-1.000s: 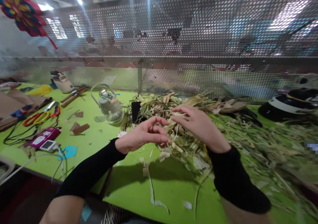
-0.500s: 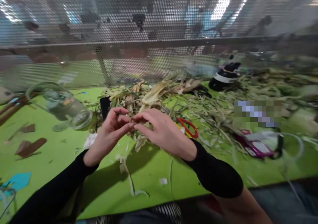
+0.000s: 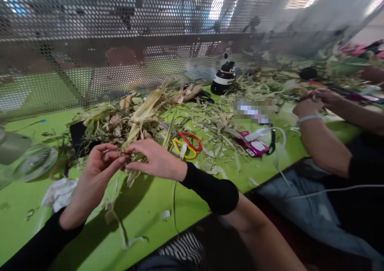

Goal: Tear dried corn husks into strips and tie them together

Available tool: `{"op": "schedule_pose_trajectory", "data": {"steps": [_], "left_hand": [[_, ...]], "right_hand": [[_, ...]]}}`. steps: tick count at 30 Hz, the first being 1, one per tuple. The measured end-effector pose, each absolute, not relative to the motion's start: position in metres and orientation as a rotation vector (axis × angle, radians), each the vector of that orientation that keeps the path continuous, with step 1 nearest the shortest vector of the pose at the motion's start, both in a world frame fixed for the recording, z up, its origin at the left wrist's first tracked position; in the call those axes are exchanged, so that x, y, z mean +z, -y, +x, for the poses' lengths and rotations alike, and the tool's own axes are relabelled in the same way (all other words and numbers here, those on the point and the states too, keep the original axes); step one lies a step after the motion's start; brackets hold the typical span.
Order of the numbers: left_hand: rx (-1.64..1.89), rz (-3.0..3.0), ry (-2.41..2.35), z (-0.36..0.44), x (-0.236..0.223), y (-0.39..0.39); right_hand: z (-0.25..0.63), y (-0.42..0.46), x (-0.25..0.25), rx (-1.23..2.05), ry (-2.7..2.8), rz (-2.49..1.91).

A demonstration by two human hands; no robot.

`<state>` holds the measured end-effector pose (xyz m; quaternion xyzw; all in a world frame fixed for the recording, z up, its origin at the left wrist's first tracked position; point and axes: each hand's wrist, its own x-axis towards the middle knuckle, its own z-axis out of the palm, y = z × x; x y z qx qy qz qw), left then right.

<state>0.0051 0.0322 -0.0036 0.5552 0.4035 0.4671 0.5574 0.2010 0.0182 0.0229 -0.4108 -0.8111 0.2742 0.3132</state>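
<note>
My left hand (image 3: 100, 169) is closed in a pinch, thumb against fingertips, over the green table. Right beside it, my right hand (image 3: 153, 159) also pinches, and the fingertips of both meet on a small, thin piece of corn husk (image 3: 132, 178) that dangles below them. Most of what sits between the fingers is hidden. Just behind the hands lies a heap of dried corn husks (image 3: 147, 107). Scissors (image 3: 190, 145) with red and yellow handles rest to the right of my right hand.
A black bottle (image 3: 223, 79) stands near the perforated metal screen (image 3: 180, 7). A purple phone-like device (image 3: 255, 146) with a white cable lies at right, near a co-worker's hands (image 3: 315, 103). At left are a clear glass vessel (image 3: 36, 161) and crumpled white tissue (image 3: 60, 193). Husk scraps litter the green table (image 3: 99, 255).
The view has turned to the right, bringing a co-worker's arms into sight. My hands keep the same pinch, close together, and look nearly unchanged.
</note>
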Motion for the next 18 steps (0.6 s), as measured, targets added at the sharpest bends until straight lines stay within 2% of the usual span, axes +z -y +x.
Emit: {"op": "schedule_pose_trajectory", "data": {"steps": [3, 7, 13, 18], "left_hand": [[1.114, 1.303, -0.948, 0.004, -0.002, -0.032], [1.14, 1.259, -0.897, 0.005, 0.0, -0.03], [1.089, 1.113, -0.839, 0.011, 0.003, -0.032], [0.985, 1.07, -0.655, 0.011, 0.007, -0.037]], "right_hand": [[0.2, -0.019, 0.024, 0.855, 2.065, -1.097], [0.197, -0.019, 0.021, 0.772, 2.043, -1.125], [0.205, -0.027, 0.012, 0.871, 2.008, -1.108], [0.213, -0.035, 0.007, 1.156, 1.842, -1.061]]}}
